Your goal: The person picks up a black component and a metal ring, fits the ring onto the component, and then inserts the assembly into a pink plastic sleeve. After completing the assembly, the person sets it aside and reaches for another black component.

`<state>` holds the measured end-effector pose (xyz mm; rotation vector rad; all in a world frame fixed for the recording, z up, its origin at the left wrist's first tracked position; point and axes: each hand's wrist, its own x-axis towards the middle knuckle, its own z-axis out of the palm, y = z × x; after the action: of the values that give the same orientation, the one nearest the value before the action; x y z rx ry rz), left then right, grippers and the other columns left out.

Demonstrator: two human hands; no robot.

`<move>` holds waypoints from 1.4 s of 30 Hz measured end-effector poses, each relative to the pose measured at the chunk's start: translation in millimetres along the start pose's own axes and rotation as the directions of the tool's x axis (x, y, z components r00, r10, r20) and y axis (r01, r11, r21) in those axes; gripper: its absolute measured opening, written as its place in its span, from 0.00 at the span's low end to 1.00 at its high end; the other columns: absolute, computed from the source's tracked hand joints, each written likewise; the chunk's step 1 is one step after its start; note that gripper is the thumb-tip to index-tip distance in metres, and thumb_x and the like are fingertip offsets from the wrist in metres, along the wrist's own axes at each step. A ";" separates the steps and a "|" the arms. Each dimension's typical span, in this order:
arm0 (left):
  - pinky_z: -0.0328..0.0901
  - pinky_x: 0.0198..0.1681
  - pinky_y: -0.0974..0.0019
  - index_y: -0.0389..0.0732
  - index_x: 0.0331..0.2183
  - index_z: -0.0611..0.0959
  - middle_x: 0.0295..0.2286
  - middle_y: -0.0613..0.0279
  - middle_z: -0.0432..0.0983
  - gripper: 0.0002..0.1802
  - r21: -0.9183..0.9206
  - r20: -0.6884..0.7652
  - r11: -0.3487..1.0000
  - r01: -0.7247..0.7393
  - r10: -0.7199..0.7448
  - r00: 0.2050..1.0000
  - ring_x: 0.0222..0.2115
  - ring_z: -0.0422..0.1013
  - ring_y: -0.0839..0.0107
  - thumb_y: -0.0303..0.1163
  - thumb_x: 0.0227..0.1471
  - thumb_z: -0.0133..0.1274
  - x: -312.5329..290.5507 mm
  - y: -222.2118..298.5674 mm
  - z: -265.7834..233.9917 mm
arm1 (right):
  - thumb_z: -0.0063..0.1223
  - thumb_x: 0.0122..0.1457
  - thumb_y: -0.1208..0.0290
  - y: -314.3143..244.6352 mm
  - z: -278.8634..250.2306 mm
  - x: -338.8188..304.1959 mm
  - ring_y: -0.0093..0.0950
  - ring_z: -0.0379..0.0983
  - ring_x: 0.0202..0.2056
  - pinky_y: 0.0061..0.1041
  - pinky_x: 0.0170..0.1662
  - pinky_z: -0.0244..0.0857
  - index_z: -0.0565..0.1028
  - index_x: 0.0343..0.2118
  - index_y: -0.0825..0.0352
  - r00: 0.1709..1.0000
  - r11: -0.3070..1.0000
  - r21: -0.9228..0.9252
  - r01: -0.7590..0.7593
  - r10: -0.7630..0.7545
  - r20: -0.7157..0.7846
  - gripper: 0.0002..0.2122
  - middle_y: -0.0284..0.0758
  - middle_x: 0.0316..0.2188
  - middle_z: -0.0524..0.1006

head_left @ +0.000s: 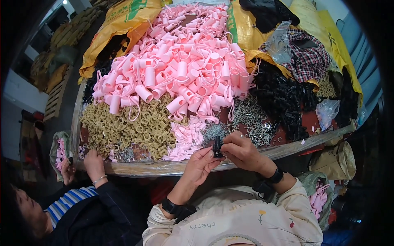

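Over the table's near edge, my left hand [200, 165] pinches a small black plastic part [217, 147] by its wide round base, with the narrow stem pointing up. My right hand [240, 151] is close beside it, thumb and fingertips pressed together against or next to the part. Whether a tiny piece sits in those fingertips is hidden. Just beyond my hands lie small pink pieces [188, 137], a little heap of fine silvery metal bits [213, 132] and loose metal rings [258, 130].
Pink plastic tubes with straps [180, 69] form a big pile mid-table. Tan buckles [127, 127] lie left, black parts [275, 96] right. Yellow woven sacks [123, 26] stand behind. A wooden rim [143, 169] edges the table. A co-worker's hand [94, 164] works at left.
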<state>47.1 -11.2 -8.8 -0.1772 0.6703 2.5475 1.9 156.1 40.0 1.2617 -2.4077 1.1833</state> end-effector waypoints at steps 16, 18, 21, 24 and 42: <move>0.68 0.33 0.71 0.34 0.36 0.71 0.30 0.58 0.71 0.11 0.142 -0.164 0.989 -0.038 0.062 0.984 0.28 0.70 0.72 0.26 0.48 0.44 -15.8 -2.1 -3.0 | 0.52 0.36 0.79 -18.5 12.6 -1.8 0.25 0.61 0.23 0.22 0.28 0.55 0.67 0.21 0.66 0.996 0.976 -0.205 0.077 -0.067 0.056 0.07 0.32 0.21 0.63; 0.68 0.33 0.72 0.34 0.36 0.71 0.30 0.59 0.71 0.11 0.155 -0.164 0.987 -0.050 0.076 0.984 0.28 0.70 0.72 0.26 0.48 0.44 -18.4 0.7 -6.0 | 0.52 0.40 0.78 -17.0 13.5 4.5 0.19 0.58 0.22 0.18 0.26 0.54 0.67 0.22 0.67 0.930 0.890 0.271 -0.367 0.350 0.112 0.06 0.28 0.21 0.63; 0.68 0.32 0.73 0.33 0.35 0.71 0.30 0.58 0.72 0.10 0.257 -0.185 0.965 -0.056 0.106 0.977 0.28 0.70 0.71 0.26 0.48 0.44 -20.8 5.9 -11.6 | 0.52 0.44 0.77 -9.5 27.6 4.2 0.14 0.56 0.22 0.15 0.24 0.52 0.68 0.22 0.67 0.819 0.640 0.520 -0.565 0.514 0.257 0.05 0.25 0.20 0.62; 0.68 0.32 0.74 0.33 0.35 0.71 0.30 0.57 0.72 0.10 0.230 -0.233 0.971 -0.068 0.123 0.965 0.29 0.71 0.70 0.27 0.48 0.44 -35.3 16.9 -17.0 | 0.52 0.46 0.75 -1.8 45.8 6.8 0.11 0.54 0.23 0.12 0.24 0.51 0.68 0.22 0.66 0.796 0.515 0.621 -0.591 0.499 0.343 0.05 0.23 0.20 0.61; 0.65 0.39 0.69 0.34 0.33 0.72 0.30 0.58 0.72 0.08 0.051 -0.423 0.880 -0.473 0.448 0.788 0.32 0.70 0.68 0.27 0.48 0.43 -57.7 47.2 -58.1 | 0.49 0.47 0.72 8.7 110.4 70.3 0.21 0.63 0.19 0.19 0.23 0.57 0.70 0.21 0.66 0.816 0.629 0.520 -0.578 0.444 0.369 0.04 0.31 0.16 0.68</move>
<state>73.8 -100.4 -25.2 -0.6837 0.8922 3.0367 -27.2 36.3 -4.9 0.8283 -2.7476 2.2656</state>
